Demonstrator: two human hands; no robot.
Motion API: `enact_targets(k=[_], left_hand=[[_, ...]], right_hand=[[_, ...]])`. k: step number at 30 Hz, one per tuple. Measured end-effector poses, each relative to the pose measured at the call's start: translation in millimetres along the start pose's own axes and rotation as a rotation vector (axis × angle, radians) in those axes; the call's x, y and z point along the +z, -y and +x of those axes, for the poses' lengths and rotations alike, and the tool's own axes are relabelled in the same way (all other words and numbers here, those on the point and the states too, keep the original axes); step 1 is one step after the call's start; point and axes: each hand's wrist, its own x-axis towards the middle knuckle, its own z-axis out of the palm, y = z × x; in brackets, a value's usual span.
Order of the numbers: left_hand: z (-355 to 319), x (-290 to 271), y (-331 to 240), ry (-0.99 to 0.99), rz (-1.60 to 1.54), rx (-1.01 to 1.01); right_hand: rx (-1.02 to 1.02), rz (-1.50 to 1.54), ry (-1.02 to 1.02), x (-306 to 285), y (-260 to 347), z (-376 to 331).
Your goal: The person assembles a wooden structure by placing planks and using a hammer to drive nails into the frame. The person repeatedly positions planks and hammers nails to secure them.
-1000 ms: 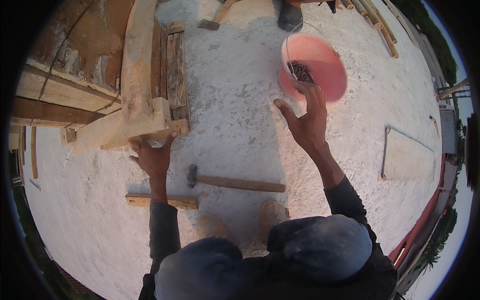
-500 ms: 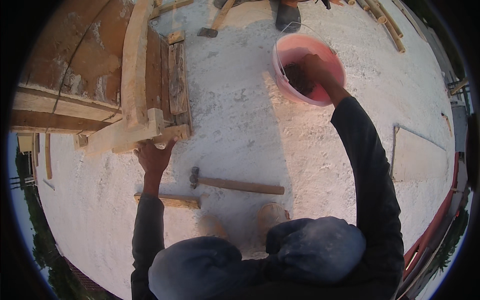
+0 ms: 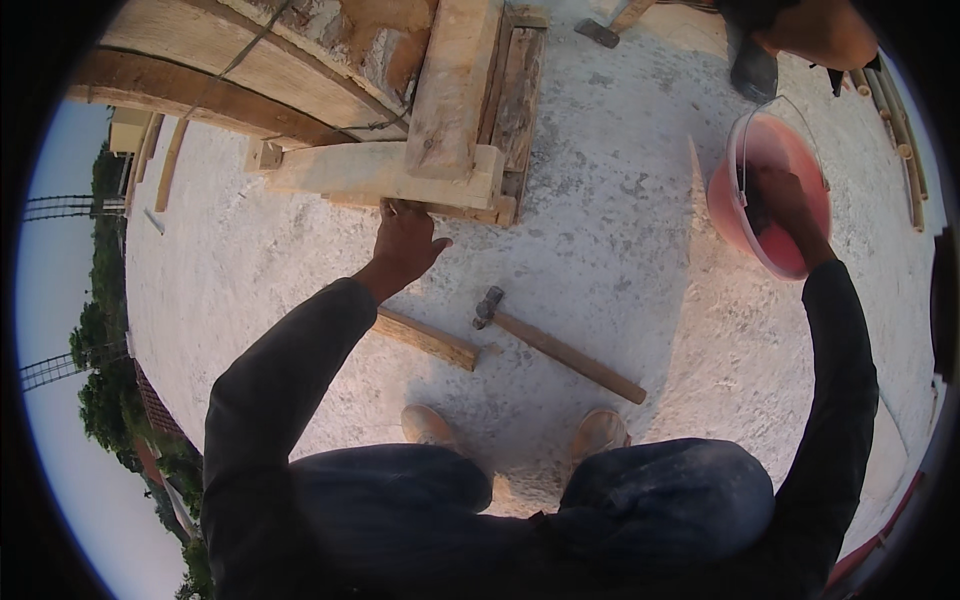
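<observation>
My left hand (image 3: 405, 245) is at the near edge of a wooden formwork corner; its fingertips touch the underside of the short timber (image 3: 390, 175) and its thumb is spread apart, holding nothing. My right hand (image 3: 786, 196) reaches down inside a pink bucket (image 3: 728, 205) with a wire handle, its fingers hidden in the shaded inside. Dark, thin pieces that look like nails showed in the bucket earlier; now my hand and shadow mostly cover them. Between my arms a hammer (image 3: 572, 355) with a wooden handle lies on the pale floor, beside a short wood offcut (image 3: 430, 338).
Upright formwork boards (image 3: 455, 95) fill the upper left, with a wire across them. A second hammer (image 3: 598, 34) lies beyond. Another person's boot (image 3: 755, 78) and bare arm (image 3: 825, 35) are at the upper right, near wooden poles (image 3: 905, 140). My shoes (image 3: 600, 432) stand at the bottom.
My view has turned left, so the formwork, hammer and bucket appear farther right. My left hand has shifted along the timber's edge, and my right hand stays in the bucket.
</observation>
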Motion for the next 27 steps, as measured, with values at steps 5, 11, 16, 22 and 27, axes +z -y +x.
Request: enact_targets(k=[5, 11, 16, 22, 27], left_hand=[[12.3, 21.2, 17.4, 0.059, 0.117, 0.153], [11.6, 32.7, 32.0, -0.262, 0.105, 0.161], [4.2, 40.4, 18.3, -0.323, -0.016, -0.066], [2.9, 61.9, 16.4, -0.642, -0.268, -0.023], [8.4, 77.6, 16.5, -0.852, -0.521, 0.008]], right_hand=[[0.087, 0.580, 0.073, 27.1, -28.7, -4.1], [-0.144, 0.629, -0.159, -13.8, -15.1, -11.1], [0.165, 0.480, -0.447, -106.8, 38.8, -79.5], [0.178, 0.834, -0.776, -168.3, 168.1, -134.0], [-0.062, 0.852, -0.514, -171.4, 308.0, -119.6]])
